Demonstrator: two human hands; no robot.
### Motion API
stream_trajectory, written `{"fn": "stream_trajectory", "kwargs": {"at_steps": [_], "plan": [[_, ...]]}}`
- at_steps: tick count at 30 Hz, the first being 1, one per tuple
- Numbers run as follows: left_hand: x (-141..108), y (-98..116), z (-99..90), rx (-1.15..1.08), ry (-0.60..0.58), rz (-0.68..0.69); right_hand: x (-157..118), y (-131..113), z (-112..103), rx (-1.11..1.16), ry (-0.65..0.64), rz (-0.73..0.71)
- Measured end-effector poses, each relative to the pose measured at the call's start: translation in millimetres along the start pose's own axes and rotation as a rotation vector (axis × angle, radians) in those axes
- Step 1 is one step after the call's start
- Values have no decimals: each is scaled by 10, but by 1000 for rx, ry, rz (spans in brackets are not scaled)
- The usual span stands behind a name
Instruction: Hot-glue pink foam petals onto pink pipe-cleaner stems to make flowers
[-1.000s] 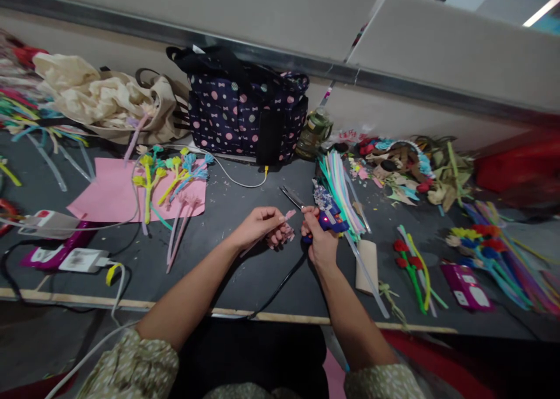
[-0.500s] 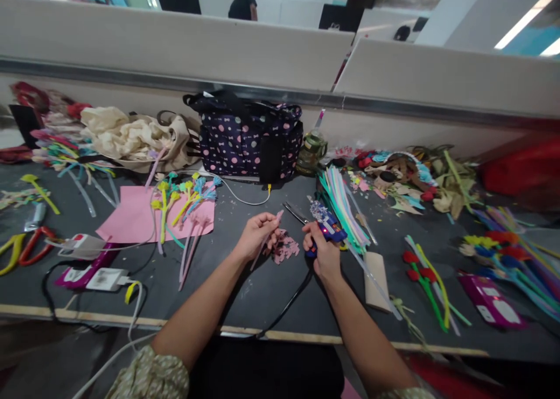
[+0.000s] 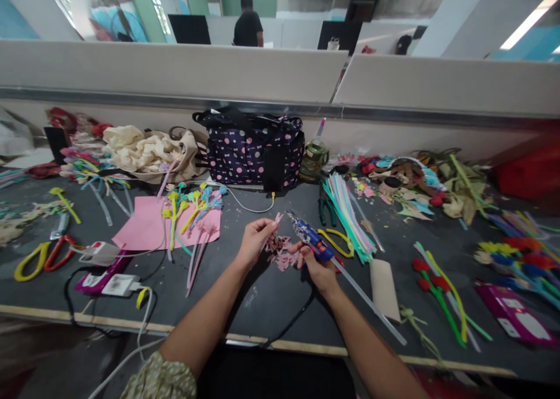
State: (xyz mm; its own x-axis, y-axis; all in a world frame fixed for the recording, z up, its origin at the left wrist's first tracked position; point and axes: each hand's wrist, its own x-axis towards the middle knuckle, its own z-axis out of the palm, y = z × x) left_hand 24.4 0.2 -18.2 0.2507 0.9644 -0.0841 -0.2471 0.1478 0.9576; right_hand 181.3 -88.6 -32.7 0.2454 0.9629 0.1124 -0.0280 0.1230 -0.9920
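My left hand (image 3: 256, 240) is closed, pinching a thin pink stem (image 3: 278, 217) whose tip pokes up past the fingers. In my right hand (image 3: 317, 265) is a blue glue gun (image 3: 310, 235), gripped with its nozzle aimed up and left towards the pink tip, a small gap apart. A long clear glue stick (image 3: 371, 303) sticks out of the gun's back end. Between and beneath the hands lies a pile of small pink pieces (image 3: 282, 253). Yellow-handled pliers (image 3: 343, 235) rest just behind the gun.
Bundled pipe cleaners (image 3: 347, 218) lie right of centre, near a beige block (image 3: 385, 288). Finished-looking pipe-cleaner stems rest on a pink sheet (image 3: 142, 221) at left. A patterned bag (image 3: 254, 148) stands at the back. A power strip (image 3: 102, 276) and cables occupy the front left. A person (image 3: 248, 25) is beyond the partition.
The glue gun has turned so its nozzle shows near the pink tip, and my right hand's grip has shifted lower. The view has tilted up slightly.
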Motion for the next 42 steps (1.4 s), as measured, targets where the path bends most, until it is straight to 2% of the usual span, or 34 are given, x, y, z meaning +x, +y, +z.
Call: {"fn": "stream_trajectory", "kwargs": {"at_steps": [8,14,23,32,42], "plan": [[-7,14,10,1,33,26,9,-5,18,-75,-12,42],[-2,-2,2,27,37,63,2,-93,62,-120,-8,149],[-12,-10,0,91,43,76,2,-13,54,-115,-10,155],[-13,-18,6,86,53,70,7,14,60,-113,57,215],[-19,8,20,78,52,63,9,118,14,-175,32,127]]}}
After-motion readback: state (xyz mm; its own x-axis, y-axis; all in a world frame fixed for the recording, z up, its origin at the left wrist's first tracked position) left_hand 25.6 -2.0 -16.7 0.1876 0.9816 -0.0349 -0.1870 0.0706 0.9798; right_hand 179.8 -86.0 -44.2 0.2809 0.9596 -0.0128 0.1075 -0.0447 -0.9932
